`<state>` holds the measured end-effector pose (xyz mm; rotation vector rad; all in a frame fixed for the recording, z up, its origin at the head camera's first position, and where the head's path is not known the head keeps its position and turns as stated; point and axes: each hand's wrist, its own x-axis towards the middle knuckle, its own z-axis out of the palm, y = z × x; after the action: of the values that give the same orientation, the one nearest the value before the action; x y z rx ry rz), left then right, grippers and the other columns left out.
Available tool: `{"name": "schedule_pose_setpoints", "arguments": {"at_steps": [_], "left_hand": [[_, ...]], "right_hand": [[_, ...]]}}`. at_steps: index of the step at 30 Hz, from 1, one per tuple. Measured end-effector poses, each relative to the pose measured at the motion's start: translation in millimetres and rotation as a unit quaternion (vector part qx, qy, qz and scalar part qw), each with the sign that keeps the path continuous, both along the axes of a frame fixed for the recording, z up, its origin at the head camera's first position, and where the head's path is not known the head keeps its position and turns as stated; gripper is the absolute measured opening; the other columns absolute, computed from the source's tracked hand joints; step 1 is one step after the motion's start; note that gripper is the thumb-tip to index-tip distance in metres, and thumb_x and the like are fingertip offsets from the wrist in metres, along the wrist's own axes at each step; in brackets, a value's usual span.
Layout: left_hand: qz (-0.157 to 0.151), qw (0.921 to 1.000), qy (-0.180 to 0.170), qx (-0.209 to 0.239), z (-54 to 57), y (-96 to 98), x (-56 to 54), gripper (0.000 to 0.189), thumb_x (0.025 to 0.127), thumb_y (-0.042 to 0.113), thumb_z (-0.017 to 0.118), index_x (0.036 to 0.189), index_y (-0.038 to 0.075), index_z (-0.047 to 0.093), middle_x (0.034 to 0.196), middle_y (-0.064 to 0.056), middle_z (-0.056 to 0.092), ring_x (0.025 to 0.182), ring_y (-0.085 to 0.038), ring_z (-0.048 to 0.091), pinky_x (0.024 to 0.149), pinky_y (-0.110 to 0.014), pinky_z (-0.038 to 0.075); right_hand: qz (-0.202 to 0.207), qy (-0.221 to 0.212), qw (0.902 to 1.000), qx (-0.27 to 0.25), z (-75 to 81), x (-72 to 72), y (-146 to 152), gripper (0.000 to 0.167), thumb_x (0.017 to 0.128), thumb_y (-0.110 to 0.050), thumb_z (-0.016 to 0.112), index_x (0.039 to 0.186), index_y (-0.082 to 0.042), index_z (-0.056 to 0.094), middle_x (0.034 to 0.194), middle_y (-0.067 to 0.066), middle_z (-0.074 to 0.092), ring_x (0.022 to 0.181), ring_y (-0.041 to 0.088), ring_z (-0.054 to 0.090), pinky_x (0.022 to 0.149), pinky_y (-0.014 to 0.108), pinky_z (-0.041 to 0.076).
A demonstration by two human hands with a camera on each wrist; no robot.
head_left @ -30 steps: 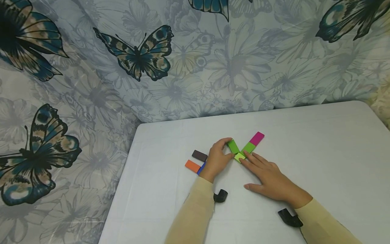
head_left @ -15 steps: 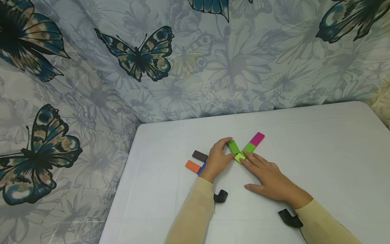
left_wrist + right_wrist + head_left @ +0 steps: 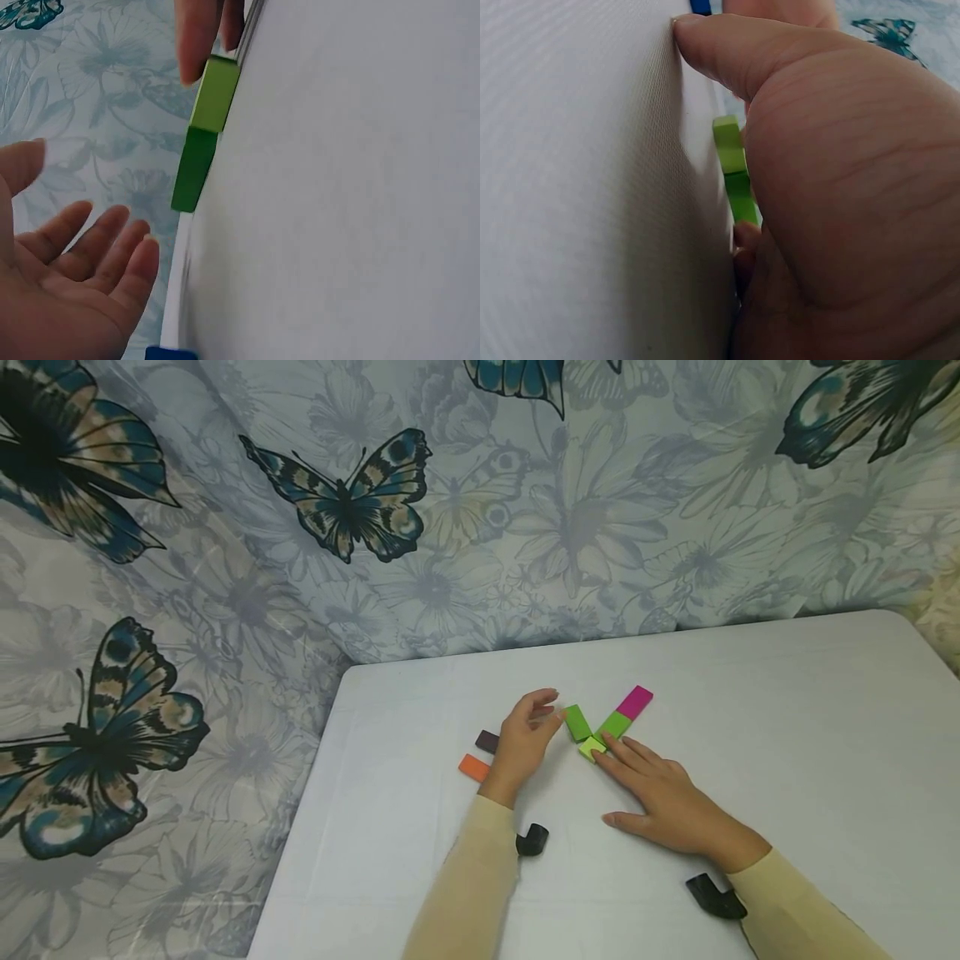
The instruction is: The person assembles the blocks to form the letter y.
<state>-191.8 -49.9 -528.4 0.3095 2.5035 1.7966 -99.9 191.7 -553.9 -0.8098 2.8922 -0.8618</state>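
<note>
The right hand (image 3: 663,797), fingers straight and gripping nothing, rests at the lime block (image 3: 591,747) on the table (image 3: 795,735), perhaps to steady it, though contact is hard to tell. The left hand (image 3: 522,737), empty, fingers loosely bent, is just beside the left green block (image 3: 578,724).

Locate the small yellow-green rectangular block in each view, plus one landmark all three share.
Head: the small yellow-green rectangular block is right of and below centre.
Left wrist: the block is above centre, slightly left.
Right wrist: the block is just above centre.
Shared landmark: the person's bare right hand, beside the block throughout; only some fingers show in the left wrist view.
</note>
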Motion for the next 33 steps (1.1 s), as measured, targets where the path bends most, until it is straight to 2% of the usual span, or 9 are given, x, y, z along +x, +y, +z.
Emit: {"name": "schedule_pose_setpoints", "arguments": {"at_steps": [4, 9, 13, 17, 21, 28, 33], "left_hand": [[0.001, 0.9987, 0.003, 0.052, 3.4, -8.8, -2.1, 0.043, 0.116, 0.038, 0.056, 0.148, 0.01, 0.064, 0.142, 0.002, 0.069, 0.125, -0.023, 0.068, 0.101, -0.04, 0.056], [-0.004, 0.9917, -0.002, 0.129, 7.4, -21.3, -4.3, 0.057, 0.119, 0.047, 0.04, 0.149, 0.004, 0.06, 0.143, -0.008, 0.068, 0.124, -0.034, 0.069, 0.099, -0.05, 0.057], [-0.011, 0.987, -0.001, 0.16, 12.2, -31.8, -6.4, 0.065, 0.119, 0.05, 0.031, 0.153, 0.0, 0.056, 0.147, -0.014, 0.066, 0.127, -0.043, 0.066, 0.101, -0.056, 0.055], [-0.009, 0.9842, -0.005, 0.177, 17.4, -42.4, -7.7, 0.065, 0.121, 0.046, 0.024, 0.154, -0.001, 0.053, 0.148, -0.018, 0.064, 0.129, -0.049, 0.063, 0.101, -0.06, 0.053], [0.003, 0.9807, -0.006, 0.195, 21.8, -52.8, -8.5, 0.064, 0.121, 0.043, 0.023, 0.154, -0.004, 0.051, 0.148, -0.022, 0.063, 0.129, -0.053, 0.061, 0.103, -0.066, 0.05], [0.033, 0.9757, -0.012, 0.216, 24.5, -69.9, -8.0, 0.076, 0.116, 0.061, 0.029, 0.154, -0.001, 0.053, 0.148, -0.021, 0.063, 0.128, -0.047, 0.063, 0.105, -0.066, 0.048], [0.051, 0.9728, -0.018, 0.225, 23.4, -82.3, -7.7, 0.079, 0.115, 0.065, 0.027, 0.154, 0.001, 0.054, 0.148, -0.021, 0.064, 0.13, -0.05, 0.061, 0.109, -0.071, 0.043]], "right_hand": [[-0.003, -0.005, 1.0, 0.005, 0.0, -0.3, 0.5, 0.089, 0.096, -0.051, 0.082, 0.168, -0.017, 0.045, 0.177, 0.01, 0.028, 0.158, 0.043, 0.026, 0.106, 0.071, 0.037], [-0.007, -0.022, 0.9996, 0.013, 0.7, -0.6, 1.6, 0.089, 0.096, -0.052, 0.081, 0.169, -0.018, 0.043, 0.178, 0.009, 0.025, 0.159, 0.043, 0.023, 0.107, 0.071, 0.036], [-0.007, -0.024, 0.9996, 0.015, 0.0, -0.9, 2.2, 0.089, 0.096, -0.051, 0.081, 0.169, -0.017, 0.042, 0.178, 0.009, 0.025, 0.16, 0.043, 0.023, 0.108, 0.07, 0.035], [-0.004, -0.022, 0.9997, 0.008, -0.6, -1.0, 2.2, 0.089, 0.096, -0.05, 0.082, 0.169, -0.017, 0.043, 0.178, 0.01, 0.025, 0.159, 0.043, 0.023, 0.108, 0.069, 0.035], [-0.004, -0.022, 0.9997, 0.002, -0.4, -0.7, 1.9, 0.089, 0.096, -0.049, 0.082, 0.169, -0.017, 0.043, 0.178, 0.01, 0.025, 0.159, 0.043, 0.024, 0.108, 0.069, 0.035], [-0.003, -0.023, 0.9997, -0.002, 0.4, -0.3, 1.4, 0.089, 0.096, -0.047, 0.083, 0.169, -0.018, 0.042, 0.179, 0.009, 0.025, 0.159, 0.042, 0.023, 0.108, 0.07, 0.034], [-0.003, -0.021, 0.9998, 0.0, 0.6, -0.3, 1.2, 0.089, 0.096, -0.048, 0.082, 0.169, -0.018, 0.042, 0.178, 0.009, 0.025, 0.159, 0.043, 0.024, 0.108, 0.071, 0.034]]}}
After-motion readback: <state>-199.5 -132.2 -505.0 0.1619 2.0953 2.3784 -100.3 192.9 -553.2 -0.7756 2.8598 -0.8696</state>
